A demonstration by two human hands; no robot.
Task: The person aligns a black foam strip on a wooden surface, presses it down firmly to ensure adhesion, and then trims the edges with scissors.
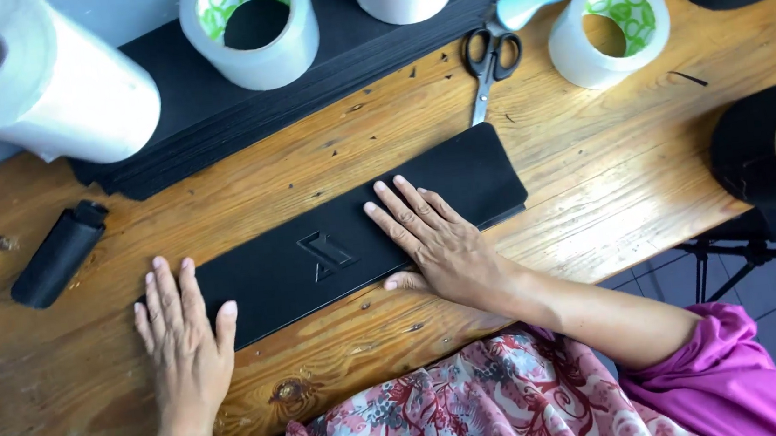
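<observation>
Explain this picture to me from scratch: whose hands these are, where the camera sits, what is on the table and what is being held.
There is no machine here. A person works with two bare hands, and the one picture comes from a camera worn on that person's head, looking down.

Both hands lie flat, fingers spread, on a long black strip that has a cut-out shape near its middle. The left hand presses its left end; the right hand rests right of the middle. Neither hand grips anything.

The strip lies on a wooden table. Behind it sit a stack of black sheets, scissors, two rolls of clear tape and a big white roll. A small black case lies at the left, and a large black roll at the right edge. Small black scraps dot the wood.
</observation>
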